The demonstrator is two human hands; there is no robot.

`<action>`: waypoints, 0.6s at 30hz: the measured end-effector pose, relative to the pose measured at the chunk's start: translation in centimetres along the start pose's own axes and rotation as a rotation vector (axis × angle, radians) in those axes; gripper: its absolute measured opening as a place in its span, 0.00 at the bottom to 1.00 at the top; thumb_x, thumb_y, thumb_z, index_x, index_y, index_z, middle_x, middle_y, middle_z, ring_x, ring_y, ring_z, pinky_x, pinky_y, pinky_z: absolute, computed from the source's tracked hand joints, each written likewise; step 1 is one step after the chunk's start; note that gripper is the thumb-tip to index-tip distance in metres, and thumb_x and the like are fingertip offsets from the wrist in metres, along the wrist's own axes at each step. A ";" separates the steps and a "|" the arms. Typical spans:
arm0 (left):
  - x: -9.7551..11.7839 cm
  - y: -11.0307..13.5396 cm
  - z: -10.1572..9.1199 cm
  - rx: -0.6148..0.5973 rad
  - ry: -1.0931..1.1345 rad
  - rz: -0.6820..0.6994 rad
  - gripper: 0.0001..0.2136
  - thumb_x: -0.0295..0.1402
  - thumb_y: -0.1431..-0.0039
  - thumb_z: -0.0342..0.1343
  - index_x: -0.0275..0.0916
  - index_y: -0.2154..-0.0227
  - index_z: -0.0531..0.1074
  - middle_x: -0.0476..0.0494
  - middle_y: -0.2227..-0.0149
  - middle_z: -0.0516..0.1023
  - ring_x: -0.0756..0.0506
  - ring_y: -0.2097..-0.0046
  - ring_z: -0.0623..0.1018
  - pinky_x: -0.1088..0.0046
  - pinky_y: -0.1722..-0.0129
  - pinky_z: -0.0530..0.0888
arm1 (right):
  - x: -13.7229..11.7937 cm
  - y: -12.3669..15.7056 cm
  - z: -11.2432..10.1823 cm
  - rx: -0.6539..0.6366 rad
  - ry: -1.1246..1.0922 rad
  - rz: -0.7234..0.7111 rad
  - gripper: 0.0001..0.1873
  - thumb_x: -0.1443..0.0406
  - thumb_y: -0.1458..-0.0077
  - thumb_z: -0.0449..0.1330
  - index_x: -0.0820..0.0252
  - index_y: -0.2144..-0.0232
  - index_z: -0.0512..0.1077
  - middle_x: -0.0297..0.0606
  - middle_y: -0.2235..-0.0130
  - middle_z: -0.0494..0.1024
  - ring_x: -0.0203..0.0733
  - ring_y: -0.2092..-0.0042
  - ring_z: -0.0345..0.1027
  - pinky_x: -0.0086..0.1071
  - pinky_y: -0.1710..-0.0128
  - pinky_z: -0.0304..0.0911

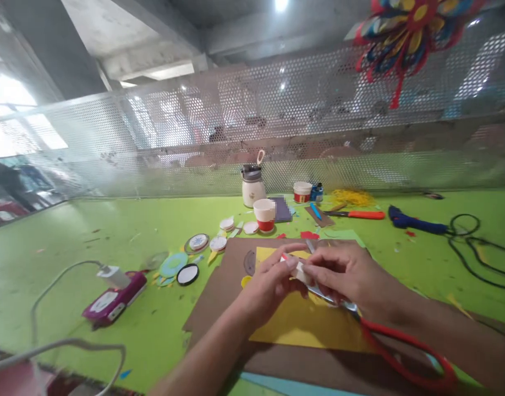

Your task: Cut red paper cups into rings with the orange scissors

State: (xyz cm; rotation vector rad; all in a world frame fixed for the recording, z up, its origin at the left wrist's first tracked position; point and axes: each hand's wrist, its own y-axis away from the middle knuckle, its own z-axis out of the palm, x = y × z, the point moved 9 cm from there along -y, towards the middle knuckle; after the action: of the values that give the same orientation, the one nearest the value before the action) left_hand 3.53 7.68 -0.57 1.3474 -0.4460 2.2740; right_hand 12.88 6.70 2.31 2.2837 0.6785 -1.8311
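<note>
My left hand (273, 286) is closed, with thumb and fingers round a small white piece (301, 272) that has a red edge. Pinching the same piece from the other side are the fingertips of my right hand (343, 272). Red-handled scissors (372, 330) sit in my right hand too, blades under the fingers and loops sticking out toward me. The fingers partly cover both the blades and the white piece. Below both hands lies a yellow sheet (294, 330) on a brown board (219, 308).
A white and red cup (264, 214), a bottle (252, 190) and round white discs (198, 242) stand or lie beyond the board. On the right are a red-handled tool (366, 215) and a blue tool with a cord (417, 221). A purple power strip (114, 302) lies left.
</note>
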 end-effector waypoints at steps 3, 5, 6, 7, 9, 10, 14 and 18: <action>0.3 0.0 -0.1 0.007 -0.014 0.014 0.15 0.38 0.42 0.61 0.38 0.55 0.73 0.45 0.69 0.77 0.47 0.68 0.75 0.71 0.69 0.70 | -0.5 -0.2 0.3 0.016 -0.012 -0.017 0.15 0.56 0.38 0.57 0.59 0.69 0.76 0.28 0.80 0.68 0.30 0.81 0.59 0.25 0.83 0.55; 0.5 -0.1 -0.2 0.020 -0.020 0.028 0.13 0.36 0.42 0.60 0.38 0.55 0.73 0.46 0.70 0.76 0.48 0.69 0.74 0.73 0.70 0.68 | -0.7 -0.3 0.3 0.033 -0.012 -0.017 0.12 0.57 0.40 0.59 0.59 0.69 0.77 0.27 0.81 0.68 0.30 0.81 0.59 0.25 0.83 0.55; 0.6 -0.1 -0.3 0.025 -0.017 0.035 0.13 0.36 0.41 0.60 0.38 0.55 0.74 0.47 0.70 0.76 0.49 0.69 0.73 0.74 0.71 0.68 | -0.8 -0.2 0.3 0.045 -0.009 -0.011 0.11 0.58 0.41 0.61 0.59 0.69 0.77 0.27 0.81 0.67 0.30 0.82 0.59 0.24 0.83 0.55; 0.7 -0.1 -0.3 0.027 -0.013 0.037 0.13 0.36 0.40 0.59 0.38 0.54 0.74 0.47 0.69 0.76 0.49 0.69 0.73 0.74 0.70 0.67 | -0.8 -0.2 0.1 0.057 -0.007 -0.002 0.10 0.59 0.42 0.62 0.59 0.71 0.76 0.26 0.82 0.67 0.29 0.82 0.59 0.24 0.83 0.55; 0.7 -0.2 -0.2 0.015 0.001 0.029 0.15 0.36 0.40 0.59 0.39 0.51 0.73 0.45 0.66 0.78 0.48 0.66 0.74 0.72 0.67 0.69 | -0.8 0.0 -0.3 0.081 -0.009 0.021 0.10 0.60 0.44 0.63 0.60 0.72 0.76 0.27 0.82 0.68 0.29 0.81 0.60 0.24 0.83 0.57; 0.6 -0.3 -0.1 -0.005 0.007 0.012 0.18 0.37 0.40 0.59 0.39 0.48 0.72 0.44 0.65 0.79 0.46 0.65 0.75 0.69 0.64 0.70 | -0.8 0.1 -0.5 0.087 -0.012 0.030 0.09 0.61 0.44 0.63 0.60 0.72 0.76 0.28 0.81 0.69 0.30 0.81 0.61 0.24 0.82 0.58; 0.6 -0.4 0.2 -0.052 0.045 -0.018 0.22 0.42 0.37 0.54 0.37 0.43 0.69 0.37 0.59 0.80 0.40 0.61 0.78 0.60 0.57 0.71 | -1.0 0.5 -1.0 0.095 -0.022 0.023 0.05 0.64 0.46 0.62 0.61 0.69 0.76 0.29 0.78 0.72 0.31 0.79 0.65 0.26 0.79 0.64; 1.3 -0.7 -0.5 -0.019 0.058 -0.003 0.19 0.32 0.44 0.62 0.37 0.49 0.75 0.40 0.59 0.81 0.43 0.60 0.78 0.68 0.59 0.73 | -1.8 0.5 -1.5 0.134 -0.015 -0.055 0.06 0.65 0.47 0.62 0.61 0.67 0.76 0.31 0.75 0.74 0.32 0.77 0.66 0.28 0.77 0.66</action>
State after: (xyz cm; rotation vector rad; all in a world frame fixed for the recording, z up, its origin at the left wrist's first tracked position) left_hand 2.96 8.77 0.37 1.2679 -0.4451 2.2942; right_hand 14.18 6.36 4.29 2.3526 0.6400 -1.9733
